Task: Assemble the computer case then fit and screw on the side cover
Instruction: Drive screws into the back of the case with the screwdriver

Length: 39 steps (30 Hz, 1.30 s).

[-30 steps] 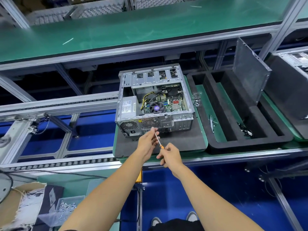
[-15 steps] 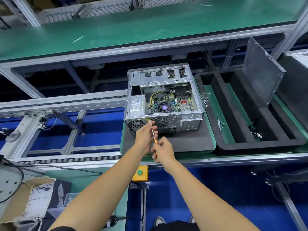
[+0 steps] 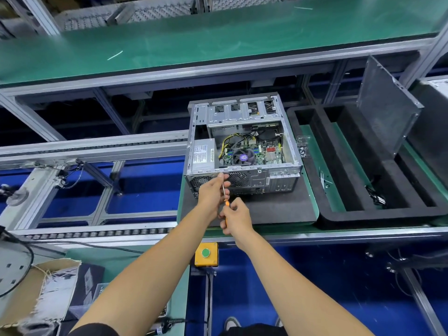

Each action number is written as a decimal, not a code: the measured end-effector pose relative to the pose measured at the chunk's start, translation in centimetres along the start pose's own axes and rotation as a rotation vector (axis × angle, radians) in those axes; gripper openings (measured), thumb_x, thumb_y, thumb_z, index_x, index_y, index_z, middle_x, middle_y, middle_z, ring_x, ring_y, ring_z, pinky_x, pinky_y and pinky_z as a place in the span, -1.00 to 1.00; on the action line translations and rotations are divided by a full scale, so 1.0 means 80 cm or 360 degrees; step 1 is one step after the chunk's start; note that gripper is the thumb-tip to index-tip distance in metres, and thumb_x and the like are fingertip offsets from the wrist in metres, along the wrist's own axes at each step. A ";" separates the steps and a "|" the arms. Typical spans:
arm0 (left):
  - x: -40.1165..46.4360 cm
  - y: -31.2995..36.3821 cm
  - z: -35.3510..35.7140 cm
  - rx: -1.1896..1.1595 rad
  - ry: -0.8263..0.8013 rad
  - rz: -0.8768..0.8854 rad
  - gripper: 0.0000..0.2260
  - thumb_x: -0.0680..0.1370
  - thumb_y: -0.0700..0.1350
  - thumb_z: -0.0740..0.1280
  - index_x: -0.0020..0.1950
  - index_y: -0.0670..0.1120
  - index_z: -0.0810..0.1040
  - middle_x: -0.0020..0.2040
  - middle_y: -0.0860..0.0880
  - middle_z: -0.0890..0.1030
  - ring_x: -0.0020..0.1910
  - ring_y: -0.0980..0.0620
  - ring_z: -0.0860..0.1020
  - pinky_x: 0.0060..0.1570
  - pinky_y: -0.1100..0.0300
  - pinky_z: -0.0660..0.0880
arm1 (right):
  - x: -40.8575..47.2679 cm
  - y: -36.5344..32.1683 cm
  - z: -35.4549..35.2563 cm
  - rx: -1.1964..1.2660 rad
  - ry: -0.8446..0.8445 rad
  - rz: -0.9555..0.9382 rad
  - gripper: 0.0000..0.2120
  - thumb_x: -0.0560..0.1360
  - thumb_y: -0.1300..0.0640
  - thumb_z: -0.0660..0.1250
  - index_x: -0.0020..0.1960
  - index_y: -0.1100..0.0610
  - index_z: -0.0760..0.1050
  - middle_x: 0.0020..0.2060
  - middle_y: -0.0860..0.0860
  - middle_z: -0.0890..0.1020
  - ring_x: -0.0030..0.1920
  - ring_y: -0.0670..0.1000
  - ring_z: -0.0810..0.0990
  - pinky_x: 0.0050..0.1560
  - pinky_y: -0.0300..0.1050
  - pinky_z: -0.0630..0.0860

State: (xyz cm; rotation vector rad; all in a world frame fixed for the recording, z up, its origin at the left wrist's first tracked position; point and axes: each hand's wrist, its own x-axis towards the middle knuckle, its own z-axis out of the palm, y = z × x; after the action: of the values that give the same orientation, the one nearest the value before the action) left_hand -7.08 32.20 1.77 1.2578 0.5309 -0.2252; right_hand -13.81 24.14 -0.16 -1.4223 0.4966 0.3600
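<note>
Head view: left hand (image 3: 212, 194) pinches the screwdriver (image 3: 226, 200) shaft at the computer case (image 3: 242, 151) rear; right hand (image 3: 236, 219) grips its orange handle, tip hidden behind fingers.

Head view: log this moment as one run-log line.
right hand holds screwdriver | left hand steadies shaft at computer case rear | side cover off, leaning in foam tray

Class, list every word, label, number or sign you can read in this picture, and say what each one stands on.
No text can be read here.
Power supply label, on the computer case: printed lines, too small and blurred.
Motherboard markings: too small.
Purple fan sticker: no legible text.
Yellow button box: green button, no visible lettering.
</note>
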 end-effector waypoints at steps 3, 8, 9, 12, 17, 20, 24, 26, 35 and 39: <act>0.005 0.000 -0.004 0.0010 -0.0016 0.0015 -0.78 0.66 -0.04 0.31 0.10 -0.17 0.66 -0.30 0.01 0.61 -0.45 0.11 0.44 -0.46 0.29 0.41 | 0.001 0.000 0.003 0.0017 -0.0003 -0.0003 -0.81 0.62 0.23 0.24 -0.13 0.09 0.29 -0.28 0.09 0.60 -0.52 -0.05 0.47 -0.56 -0.20 0.36; 0.011 0.002 -0.010 0.0153 -0.0052 0.0039 -0.78 0.65 0.00 0.33 0.05 -0.11 0.69 -0.26 0.02 0.66 -0.42 0.11 0.51 -0.42 0.28 0.48 | -0.001 0.001 0.009 0.0136 0.0026 0.0058 -0.81 0.60 0.24 0.25 -0.14 0.10 0.30 -0.31 0.07 0.59 -0.53 -0.03 0.46 -0.55 -0.21 0.32; 0.012 0.003 -0.011 0.0189 -0.0050 0.0039 -0.78 0.65 0.01 0.33 0.04 -0.10 0.70 -0.25 0.01 0.67 -0.41 0.11 0.53 -0.40 0.27 0.50 | -0.002 0.000 0.011 0.0153 0.0026 0.0070 -0.82 0.60 0.24 0.25 -0.14 0.10 0.30 -0.32 0.07 0.60 -0.53 -0.03 0.46 -0.56 -0.21 0.32; 0.012 0.009 -0.014 0.0342 -0.0074 0.0108 -0.71 0.65 0.05 0.31 0.05 -0.14 0.68 -0.26 -0.07 0.68 -0.37 0.05 0.61 -0.33 0.22 0.57 | -0.005 -0.003 0.014 0.0165 0.0025 0.0076 -0.83 0.59 0.25 0.25 -0.14 0.11 0.33 -0.31 0.08 0.61 -0.53 -0.04 0.48 -0.56 -0.22 0.32; -0.004 0.019 -0.027 0.0955 -0.0104 0.0395 -0.56 0.66 0.22 0.20 -0.03 -0.13 0.61 -0.30 -0.11 0.69 -0.31 -0.08 0.69 -0.35 0.09 0.64 | -0.008 -0.007 0.015 0.0204 0.0043 0.0100 -0.84 0.61 0.26 0.25 -0.13 0.13 0.33 -0.31 0.11 0.58 -0.54 -0.04 0.46 -0.58 -0.22 0.30; -0.012 0.027 -0.040 0.1503 0.0221 0.0951 -0.60 0.67 0.26 0.05 -0.17 0.05 0.46 -0.40 -0.02 0.56 -0.43 0.11 0.52 -0.44 0.11 0.43 | -0.010 -0.007 0.016 0.0247 0.0036 0.0109 -0.85 0.62 0.25 0.25 -0.11 0.15 0.35 -0.29 0.12 0.59 -0.52 -0.05 0.47 -0.57 -0.21 0.31; 0.012 0.069 -0.042 0.1605 0.0316 0.1487 -0.83 0.70 0.01 0.16 0.02 0.04 0.52 -0.06 0.05 0.59 0.04 0.03 0.41 -0.02 0.13 0.27 | -0.012 -0.010 0.022 0.0334 0.0025 0.0164 -0.87 0.63 0.24 0.23 -0.09 0.16 0.36 -0.31 0.11 0.58 -0.52 -0.05 0.44 -0.56 -0.22 0.29; 0.038 0.091 -0.037 0.1925 -0.0035 0.1370 -0.80 0.69 -0.06 0.20 0.26 0.04 0.56 0.22 0.07 0.59 0.32 -0.01 0.36 0.23 0.14 0.17 | -0.015 -0.011 0.025 0.0372 0.0037 0.0179 -0.86 0.64 0.22 0.23 -0.09 0.16 0.36 -0.31 0.12 0.57 -0.52 -0.06 0.42 -0.56 -0.21 0.27; 0.083 0.101 -0.030 0.2349 -0.0656 0.0993 -0.79 0.69 -0.03 0.21 0.20 0.04 0.62 0.27 0.17 0.50 0.40 0.03 0.29 0.36 0.11 0.01 | -0.021 -0.013 0.032 0.0479 0.0180 0.0213 -0.91 0.62 0.24 0.27 -0.05 0.22 0.45 -0.35 0.10 0.58 -0.52 -0.07 0.44 -0.54 -0.22 0.30; 0.086 0.102 -0.029 0.2246 -0.0662 0.1003 -0.81 0.68 -0.06 0.24 0.14 -0.01 0.65 0.19 0.15 0.54 0.36 -0.02 0.35 0.43 -0.07 0.11 | -0.022 -0.011 0.035 0.0486 0.0335 0.0188 -0.83 0.63 0.16 0.29 -0.10 0.22 0.50 -0.41 0.06 0.67 -0.55 -0.08 0.47 -0.56 -0.23 0.32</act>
State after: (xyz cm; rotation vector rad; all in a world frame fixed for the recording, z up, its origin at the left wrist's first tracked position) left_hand 1.83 37.69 4.74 2.5692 -0.5532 -0.3213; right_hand -14.54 26.88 1.73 -1.1416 0.7757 0.2182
